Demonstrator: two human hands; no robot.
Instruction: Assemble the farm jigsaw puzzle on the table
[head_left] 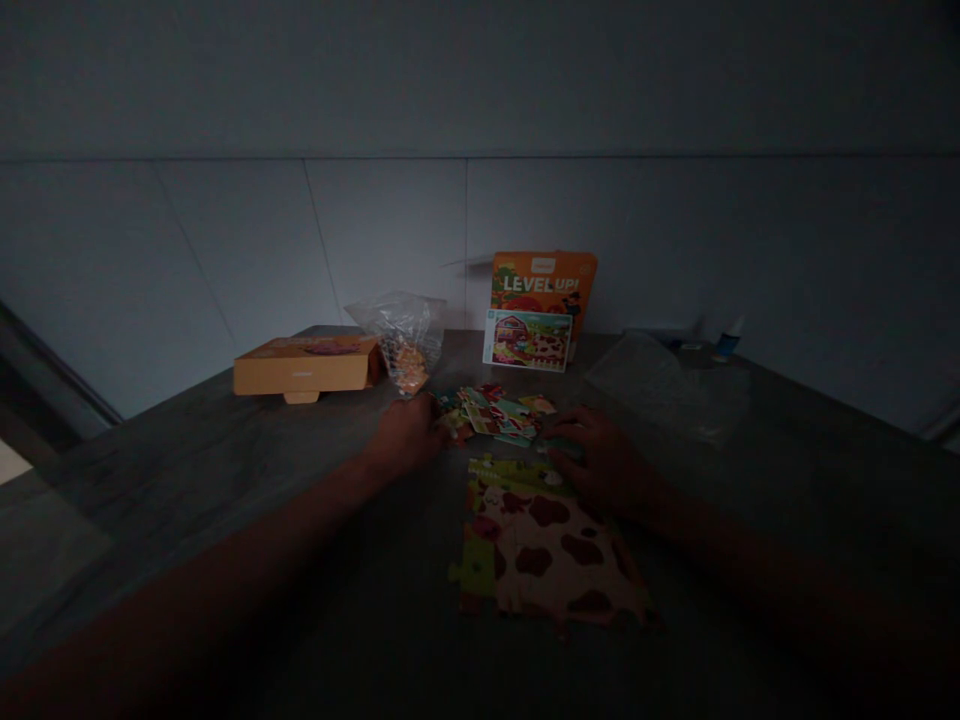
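A loose pile of puzzle pieces [495,412] lies in the middle of the table. At its left edge is my left hand [407,436], fingers curled downward beside the pieces; the dim light hides what they close on, if anything. My right hand [604,458] rests at the pile's right side, thumb and fingers apart, with nothing visible held in it. Nearer to me lies a joined section of puzzle [551,545] showing a spotted cow on green, its upper right part just under my right hand. Its lower edge is uneven, with tabs sticking out.
An orange "LEVEL UP!" box [544,275] stands by the wall with a picture card [527,340] leaning on it. An open orange box [307,368] and a plastic bag with pieces [409,340] sit left. Right are clear plastic [675,390] and a small bottle [727,345].
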